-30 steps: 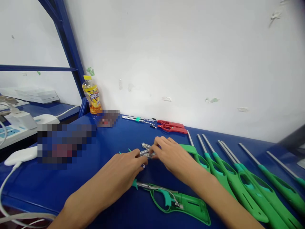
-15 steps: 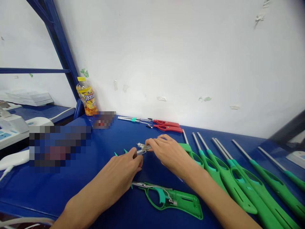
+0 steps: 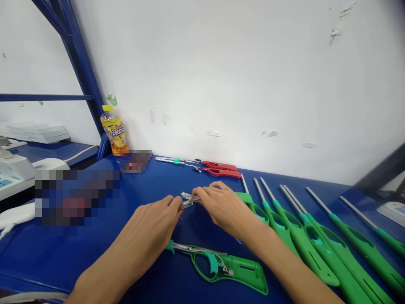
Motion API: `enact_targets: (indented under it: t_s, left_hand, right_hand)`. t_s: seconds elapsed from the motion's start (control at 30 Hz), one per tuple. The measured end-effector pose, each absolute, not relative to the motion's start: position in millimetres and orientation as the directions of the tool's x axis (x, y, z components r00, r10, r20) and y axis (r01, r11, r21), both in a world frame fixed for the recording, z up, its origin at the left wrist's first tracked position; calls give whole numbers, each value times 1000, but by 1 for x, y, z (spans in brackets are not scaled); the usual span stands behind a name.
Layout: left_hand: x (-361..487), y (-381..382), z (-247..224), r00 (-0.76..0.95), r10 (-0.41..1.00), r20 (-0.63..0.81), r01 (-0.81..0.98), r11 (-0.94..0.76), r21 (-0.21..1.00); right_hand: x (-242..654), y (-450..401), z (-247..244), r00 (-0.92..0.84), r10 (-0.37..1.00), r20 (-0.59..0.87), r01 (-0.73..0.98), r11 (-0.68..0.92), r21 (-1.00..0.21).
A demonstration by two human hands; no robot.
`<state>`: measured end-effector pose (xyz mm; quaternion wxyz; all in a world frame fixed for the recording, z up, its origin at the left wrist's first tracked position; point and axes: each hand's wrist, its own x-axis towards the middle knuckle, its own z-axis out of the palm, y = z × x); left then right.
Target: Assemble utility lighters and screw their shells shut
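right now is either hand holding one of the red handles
No, the red handles lie on the blue table near the wall, apart from the left hand and right hand.

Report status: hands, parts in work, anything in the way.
Left hand and right hand pinching small silvery parts. Fingers partly hide them. Opened green casing lying nearer the camera. Nothing seen blocking either hand.
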<state>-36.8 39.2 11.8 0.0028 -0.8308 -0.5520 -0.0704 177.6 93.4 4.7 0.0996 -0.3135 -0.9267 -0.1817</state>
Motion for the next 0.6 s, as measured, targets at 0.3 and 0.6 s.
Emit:
enact_targets:
  t_s: [0.3, 0.6]
  left_hand:
    - [-41, 43, 5, 322, 841, 435, 817, -479, 321]
    - [-42, 39, 11, 247, 826, 506, 785, -477, 395]
  right_hand:
    - [177, 88, 8, -776, 513, 368, 610, 758, 230]
    - [175, 87, 10, -765, 484, 425, 604, 768, 214]
